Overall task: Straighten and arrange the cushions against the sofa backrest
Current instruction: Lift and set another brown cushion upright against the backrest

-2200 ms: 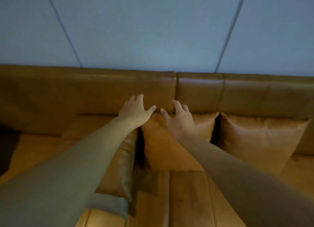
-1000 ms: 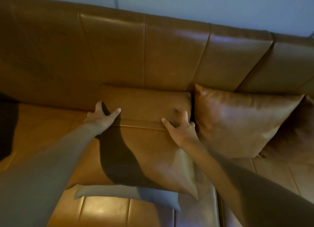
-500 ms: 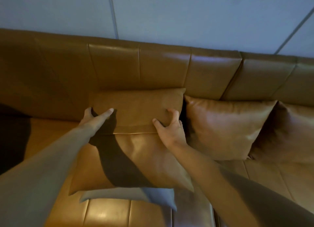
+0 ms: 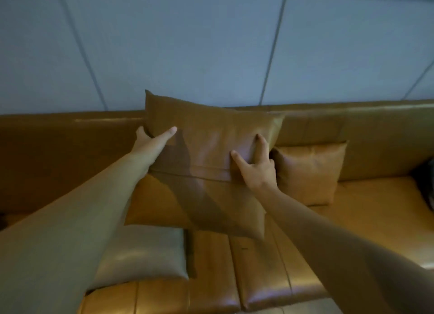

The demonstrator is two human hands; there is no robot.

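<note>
1. Nearest, at the front edge of the sofa seat (image 4: pixel 270 266), a paler cushion (image 4: pixel 145 252) lies flat, partly hidden under the left forearm; it appears not yet set against the backrest.
2. Above the seat, both hands hold a tan cushion (image 4: pixel 211 149) lifted up, its top corner rising above the backrest (image 4: pixel 58 144).
3. The left hand (image 4: pixel 150 147) grips its left edge, thumb in front and fingers hidden behind.
4. The right hand (image 4: pixel 256 165) pinches the right side, fingers spread and pressed into the cover, likely to keep the cushion square while it is positioned.
5. Farther back, toward the right end of the seat, another cushion (image 4: pixel 310 170) stands upright, leaning on the backrest, seemingly already arranged.
</note>
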